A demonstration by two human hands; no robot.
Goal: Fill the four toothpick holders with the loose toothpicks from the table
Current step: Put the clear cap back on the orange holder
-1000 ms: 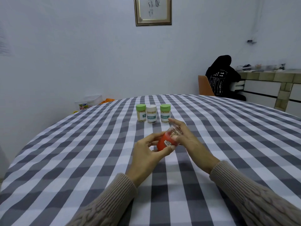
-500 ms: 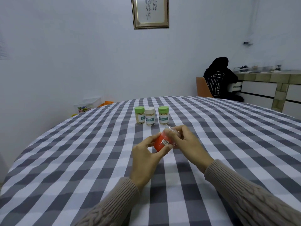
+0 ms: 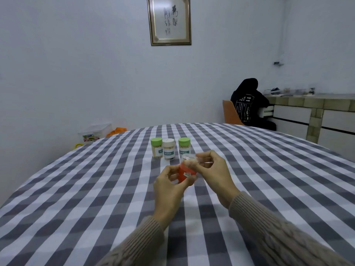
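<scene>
Fig.: left hand point(image 3: 169, 186) gripping orange holder point(image 3: 186, 173) w/ clear top; right hand point(image 3: 213, 169) pinching its rim. Prob. light, slick plastic; grip the body, not the top.

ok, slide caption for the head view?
Both hands hold the orange-capped clear toothpick holder before three capped holders.

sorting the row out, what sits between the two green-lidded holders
In the head view, a white-lidded holder stands between the left green-lidded holder and the right green-lidded holder, slightly nearer the camera.
</scene>
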